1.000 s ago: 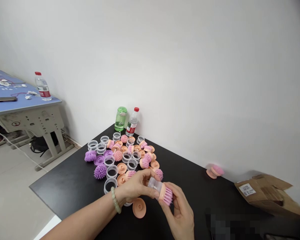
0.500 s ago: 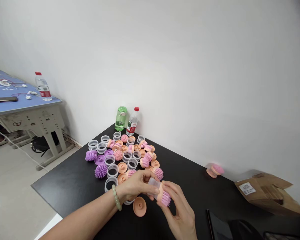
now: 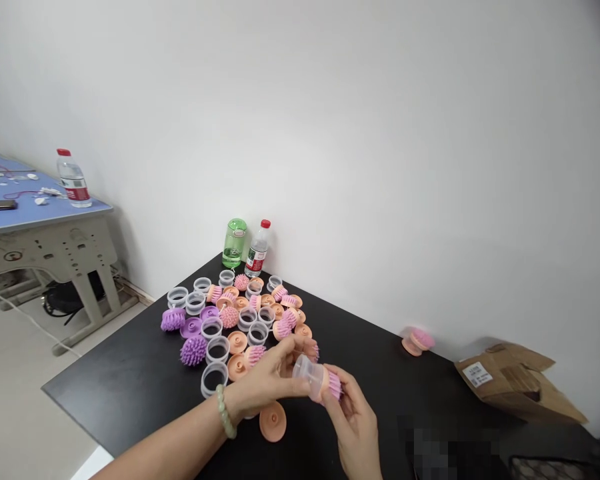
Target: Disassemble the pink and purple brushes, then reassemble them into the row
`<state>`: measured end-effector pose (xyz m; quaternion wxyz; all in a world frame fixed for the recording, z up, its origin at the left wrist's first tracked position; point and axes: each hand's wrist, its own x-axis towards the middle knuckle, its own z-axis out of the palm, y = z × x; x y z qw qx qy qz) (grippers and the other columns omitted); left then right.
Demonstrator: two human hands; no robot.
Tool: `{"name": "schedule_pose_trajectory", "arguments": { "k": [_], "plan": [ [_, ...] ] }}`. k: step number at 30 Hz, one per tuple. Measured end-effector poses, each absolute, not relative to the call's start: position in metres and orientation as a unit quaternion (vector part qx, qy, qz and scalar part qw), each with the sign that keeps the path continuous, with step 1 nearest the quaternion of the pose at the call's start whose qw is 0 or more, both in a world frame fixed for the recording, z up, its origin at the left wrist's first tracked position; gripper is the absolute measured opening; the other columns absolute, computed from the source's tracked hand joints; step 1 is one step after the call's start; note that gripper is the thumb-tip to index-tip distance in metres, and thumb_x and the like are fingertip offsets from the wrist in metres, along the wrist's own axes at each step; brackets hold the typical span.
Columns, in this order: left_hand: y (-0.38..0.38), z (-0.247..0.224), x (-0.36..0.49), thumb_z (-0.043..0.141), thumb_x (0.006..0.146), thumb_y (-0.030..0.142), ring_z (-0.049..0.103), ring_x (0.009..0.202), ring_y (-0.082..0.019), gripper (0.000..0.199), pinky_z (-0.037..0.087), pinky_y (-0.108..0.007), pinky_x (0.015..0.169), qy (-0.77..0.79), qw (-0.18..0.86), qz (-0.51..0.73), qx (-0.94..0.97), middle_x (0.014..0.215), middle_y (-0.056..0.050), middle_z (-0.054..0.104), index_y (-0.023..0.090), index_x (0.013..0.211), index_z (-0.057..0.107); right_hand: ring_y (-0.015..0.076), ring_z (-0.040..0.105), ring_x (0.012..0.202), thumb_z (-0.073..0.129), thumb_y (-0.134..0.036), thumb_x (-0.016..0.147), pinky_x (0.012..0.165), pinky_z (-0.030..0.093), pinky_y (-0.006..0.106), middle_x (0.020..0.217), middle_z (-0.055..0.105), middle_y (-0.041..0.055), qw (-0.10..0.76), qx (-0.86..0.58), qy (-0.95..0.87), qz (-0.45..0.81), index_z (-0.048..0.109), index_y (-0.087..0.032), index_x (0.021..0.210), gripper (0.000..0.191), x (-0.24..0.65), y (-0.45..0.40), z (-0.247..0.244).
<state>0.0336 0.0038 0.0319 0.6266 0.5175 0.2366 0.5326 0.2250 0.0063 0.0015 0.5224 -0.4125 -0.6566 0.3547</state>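
Both my hands are together over a black table, holding one small brush. A clear plastic ring [image 3: 304,370] sits against its peach body, and pink silicone bristles [image 3: 334,385] point right. My left hand [image 3: 265,377], with a green bead bracelet [image 3: 225,411] on the wrist, grips the ring end. My right hand [image 3: 353,423] holds the bristle end. Just below them lies a loose peach disc [image 3: 273,421]. A heap of parts [image 3: 235,320] spreads beyond my left hand: clear rings, peach discs, and pink and purple bristle heads.
The black table [image 3: 130,380] meets the white wall behind. A green bottle [image 3: 234,243] and a water bottle [image 3: 257,249] stand at the wall. A pink brush [image 3: 417,342] and a cardboard box [image 3: 510,383] lie right. A blue desk [image 3: 40,207] stands left.
The ring and brush have turned in my hands, with the bristles now pointing more to the right. The whole scene has shifted slightly left and down in view.
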Motion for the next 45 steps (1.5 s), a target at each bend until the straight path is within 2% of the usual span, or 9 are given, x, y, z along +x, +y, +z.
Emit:
{"name": "schedule_pose_trajectory", "arguments": {
  "k": [6, 12, 14, 20, 27, 33, 38, 42, 45],
  "plan": [
    [0.007, 0.029, 0.036, 0.064, 0.084, 0.061, 0.045, 0.066, -0.01, 0.047, 0.035, -0.025, 0.062, 0.337, 0.638, 0.499, 0.479, 0.077, 0.002, 0.048, 0.015, 0.084, 0.056, 0.027, 0.074, 0.095, 0.075, -0.034, 0.082, 0.08, 0.062, 0.032, 0.109, 0.074, 0.0126, 0.542, -0.396, -0.636, 0.381, 0.067, -0.019, 0.113, 0.036, 0.224, 0.006, -0.001],
    [0.008, 0.031, 0.032, 0.09, 0.06, 0.037, 0.054, 0.098, -0.02, 0.056, 0.042, -0.031, 0.085, 0.273, 0.579, 0.517, 0.569, 0.106, -0.005, 0.058, 0.019, 0.104, 0.062, 0.0257, 0.075, 0.09, 0.073, -0.041, 0.083, 0.075, 0.063, 0.03, 0.104, 0.076, 0.0111, 0.564, -0.411, -0.611, 0.374, 0.065, -0.019, 0.115, 0.039, 0.225, 0.008, -0.002],
    [0.007, 0.031, 0.031, 0.086, 0.066, 0.042, 0.053, 0.103, -0.022, 0.057, 0.042, -0.031, 0.084, 0.298, 0.57, 0.51, 0.57, 0.112, -0.006, 0.056, 0.02, 0.112, 0.06, 0.0261, 0.075, 0.092, 0.073, -0.041, 0.083, 0.076, 0.063, 0.031, 0.105, 0.075, 0.0113, 0.56, -0.413, -0.612, 0.375, 0.065, -0.019, 0.115, 0.04, 0.225, 0.008, -0.002],
    [0.009, 0.028, 0.034, 0.063, 0.085, 0.057, 0.045, 0.071, -0.013, 0.041, 0.035, -0.026, 0.065, 0.372, 0.566, 0.482, 0.557, 0.079, 0.001, 0.052, 0.016, 0.085, 0.057, 0.0265, 0.074, 0.097, 0.076, -0.035, 0.081, 0.082, 0.062, 0.033, 0.109, 0.074, 0.0119, 0.552, -0.397, -0.619, 0.393, 0.062, -0.02, 0.119, 0.043, 0.225, 0.007, -0.004],
    [0.012, 0.026, 0.032, 0.087, 0.065, 0.041, 0.052, 0.08, -0.016, 0.045, 0.04, -0.028, 0.075, 0.314, 0.558, 0.524, 0.561, 0.087, -0.001, 0.058, 0.016, 0.089, 0.059, 0.0265, 0.072, 0.102, 0.077, -0.035, 0.081, 0.086, 0.061, 0.033, 0.115, 0.071, 0.0126, 0.569, -0.389, -0.605, 0.399, 0.061, -0.02, 0.119, 0.044, 0.224, 0.008, -0.006],
    [0.014, 0.025, 0.028, 0.088, 0.064, 0.032, 0.057, 0.088, -0.02, 0.044, 0.044, -0.031, 0.081, 0.393, 0.43, 0.466, 0.666, 0.095, -0.002, 0.064, 0.018, 0.097, 0.063, 0.0263, 0.069, 0.108, 0.077, -0.036, 0.08, 0.091, 0.059, 0.035, 0.12, 0.069, 0.0114, 0.549, -0.415, -0.615, 0.386, 0.061, -0.022, 0.121, 0.047, 0.225, 0.01, -0.015],
    [0.01, 0.025, 0.027, 0.077, 0.074, 0.016, 0.054, 0.117, -0.028, 0.058, 0.042, -0.041, 0.101, 0.383, 0.336, 0.401, 0.762, 0.127, -0.008, 0.059, 0.025, 0.127, 0.056, 0.0267, 0.066, 0.112, 0.077, -0.036, 0.079, 0.092, 0.058, 0.037, 0.127, 0.065, 0.0121, 0.529, -0.425, -0.647, 0.348, 0.058, -0.024, 0.126, 0.052, 0.224, 0.012, -0.02],
    [0.016, 0.025, 0.02, 0.075, 0.076, 0.018, 0.053, 0.122, -0.03, 0.061, 0.04, -0.044, 0.105, 0.389, 0.377, 0.486, 0.686, 0.131, -0.01, 0.058, 0.025, 0.132, 0.053, 0.0212, 0.07, 0.088, 0.071, -0.035, 0.083, 0.082, 0.06, 0.037, 0.128, 0.062, 0.0134, 0.519, -0.416, -0.66, 0.349, 0.052, -0.025, 0.131, 0.052, 0.224, 0.016, -0.018],
    [0.025, 0.023, 0.015, 0.078, 0.071, 0.022, 0.058, 0.116, -0.029, 0.062, 0.045, -0.042, 0.099, 0.372, 0.46, 0.595, 0.544, 0.126, -0.009, 0.06, 0.023, 0.127, 0.051, 0.0213, 0.068, 0.083, 0.074, -0.027, 0.079, 0.076, 0.059, 0.036, 0.114, 0.067, 0.0091, 0.408, -0.434, -0.722, 0.351, 0.061, -0.024, 0.119, 0.042, 0.219, 0.013, -0.014]
  ]
}}
